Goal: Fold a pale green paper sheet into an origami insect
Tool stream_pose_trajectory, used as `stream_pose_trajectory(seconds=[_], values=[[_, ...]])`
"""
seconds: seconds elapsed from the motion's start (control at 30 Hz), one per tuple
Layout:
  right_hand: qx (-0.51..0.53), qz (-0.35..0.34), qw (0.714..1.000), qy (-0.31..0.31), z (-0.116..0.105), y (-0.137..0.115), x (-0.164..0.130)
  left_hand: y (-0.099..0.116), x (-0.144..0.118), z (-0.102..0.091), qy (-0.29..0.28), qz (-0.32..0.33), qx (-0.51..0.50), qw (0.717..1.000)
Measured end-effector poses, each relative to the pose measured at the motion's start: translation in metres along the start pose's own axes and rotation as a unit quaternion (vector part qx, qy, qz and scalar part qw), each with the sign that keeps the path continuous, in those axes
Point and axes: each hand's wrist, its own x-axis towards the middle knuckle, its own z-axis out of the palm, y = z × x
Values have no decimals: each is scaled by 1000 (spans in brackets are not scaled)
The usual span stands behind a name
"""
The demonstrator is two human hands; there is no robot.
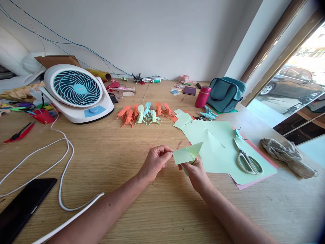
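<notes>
You hold one partly folded piece of light green paper (187,154) above the bench (122,159), toward its near edge and right of centre. Your left hand (154,162) pinches the paper's left edge between thumb and fingertips. Your right hand (196,172) is closed on the piece from below, its fingers wrapped around the lower folds.

Just beyond and to the right of the piece lies a stack of flat paper sheets (223,149), light green on top with a pink sheet showing at the right edge. One pair of scissors (245,159) rests on that stack. A few smaller green squares (182,119) lie at the stack's far end.

Toward the bench centre, a row of folded paper figures (142,115) stands: about nine, orange, green and blue; the exact count cannot be told. More blue figures (208,114) lie near the far right.

Count also one desk fan (77,91) at the far left, one white cable (61,159), one black phone (22,206) at the near left corner, one red bottle (202,96), one teal bag (225,93) and one crumpled cloth (286,156) at the right edge.

The bench is light wood. It meets a plain white wall (157,37) at its far edge. A window (299,67) is on the right.
</notes>
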Motion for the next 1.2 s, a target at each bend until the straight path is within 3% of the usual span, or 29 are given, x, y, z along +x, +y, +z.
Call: stream_pose_trajectory(seconds=[0.2,0.57,0.83,1.2], values=[[-9,-11,1000,-8,-3,2,0,1,2,-5,-16,19,0,1000],[-21,10,1000,8,-2,3,0,7,6,-13,-15,108,149,983],[-35,26,999,8,-3,7,0,10,8,-20,-31,104,214,971],[-37,48,998,2,-1,2,1,16,6,-20,-47,90,203,974]])
